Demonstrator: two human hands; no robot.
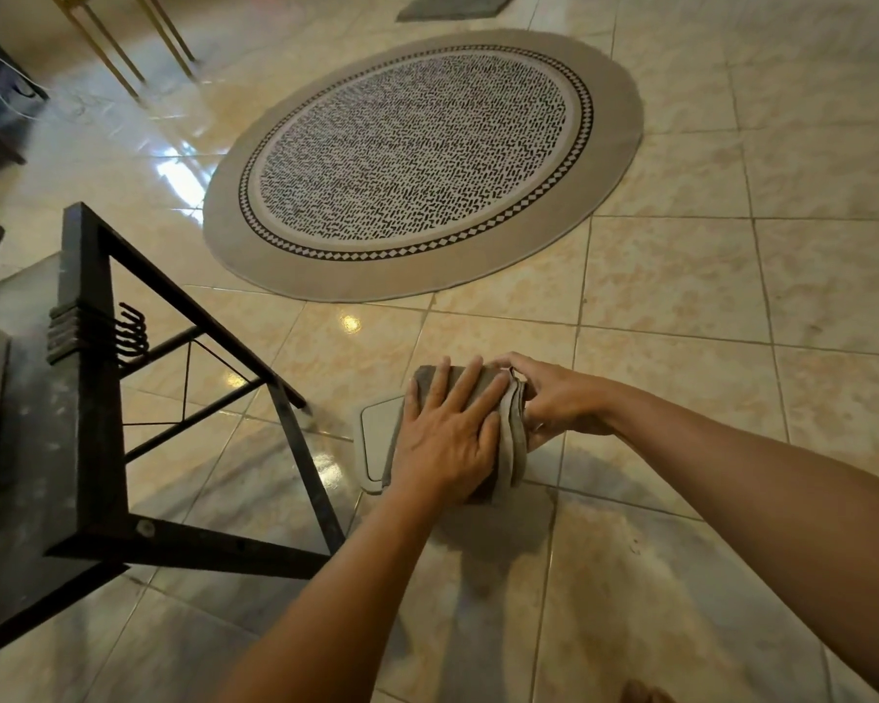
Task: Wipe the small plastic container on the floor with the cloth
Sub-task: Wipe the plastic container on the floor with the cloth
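grey cloth (508, 433), speckled round rug (417, 154)

A home – round rug (422, 164) on glossy tiled floor (731, 296).

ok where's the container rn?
Head view, lower centre: container on the floor tiles, mostly under the cloth and left hand, right of the black frame's leg.

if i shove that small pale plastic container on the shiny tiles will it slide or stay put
The small pale plastic container probably slides easily: the glossy tiled floor looks slick. It looks flat and low, so tipping seems unlikely. The right hand at its edge likely steadies it.
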